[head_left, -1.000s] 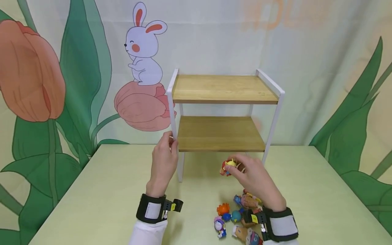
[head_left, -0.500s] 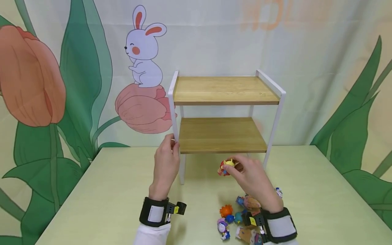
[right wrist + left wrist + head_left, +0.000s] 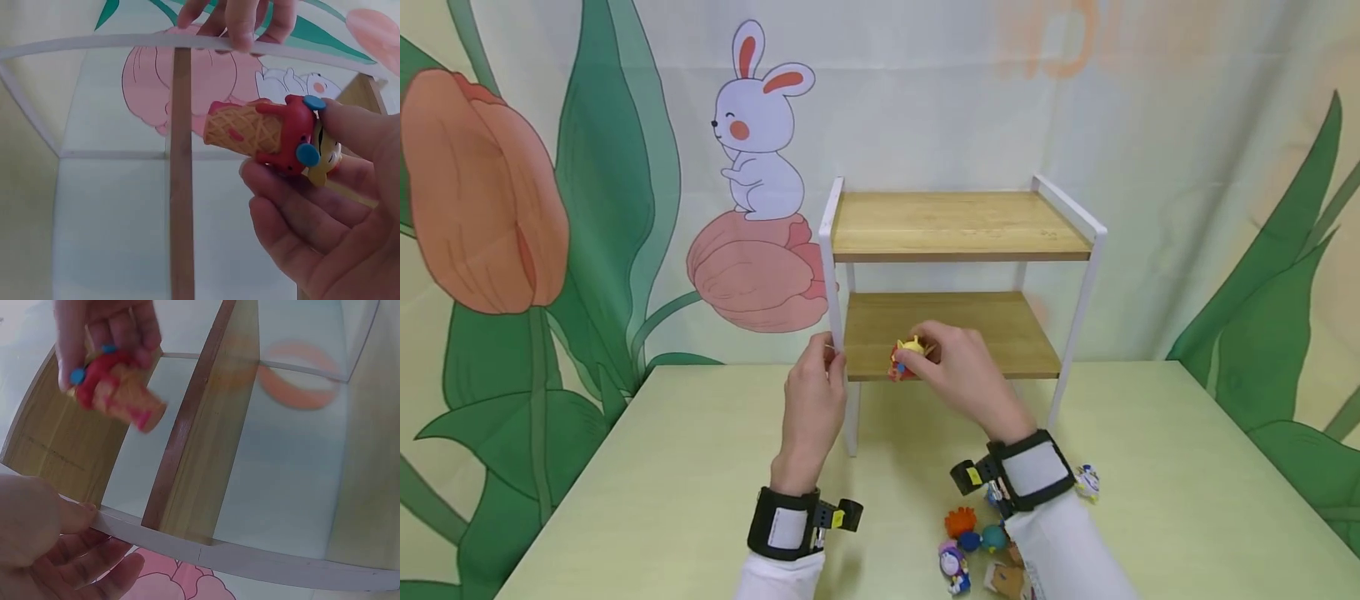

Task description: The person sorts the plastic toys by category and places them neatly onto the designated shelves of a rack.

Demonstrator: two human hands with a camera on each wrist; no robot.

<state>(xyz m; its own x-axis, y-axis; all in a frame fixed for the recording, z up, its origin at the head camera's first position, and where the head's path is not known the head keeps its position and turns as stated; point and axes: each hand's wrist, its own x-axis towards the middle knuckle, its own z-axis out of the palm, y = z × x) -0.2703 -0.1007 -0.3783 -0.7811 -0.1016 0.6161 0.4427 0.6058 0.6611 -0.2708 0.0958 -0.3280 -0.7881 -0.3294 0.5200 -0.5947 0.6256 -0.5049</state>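
Note:
My right hand [image 3: 966, 375] pinches a small toy figurine [image 3: 904, 360] between thumb and fingers. In the right wrist view the figurine [image 3: 250, 130] has a waffle-cone base, a red body, a yellow top and blue round parts. It overlaps the front edge of the lower board [image 3: 985, 333] of a two-tier shelf in the head view. My left hand [image 3: 811, 404] grips the shelf's white left front leg [image 3: 834, 308], the thumb [image 3: 78, 515] on one side and the fingers on the other. The wooden upper board [image 3: 955, 223] is bare.
Several toy figures lie on the pale table [image 3: 662, 475] in front of the shelf: an orange spiky one [image 3: 960, 522], a teal one [image 3: 994, 537], a purple-and-white one [image 3: 953, 568]. My right sleeve hides part of this group. Farther right lies a white-and-blue figure [image 3: 1087, 483]. A printed curtain [image 3: 925, 108] hangs behind.
My right hand has moved up and left with the figurine, from below the lower board to its front edge. The left hand stays on the leg. The view has shifted slightly.

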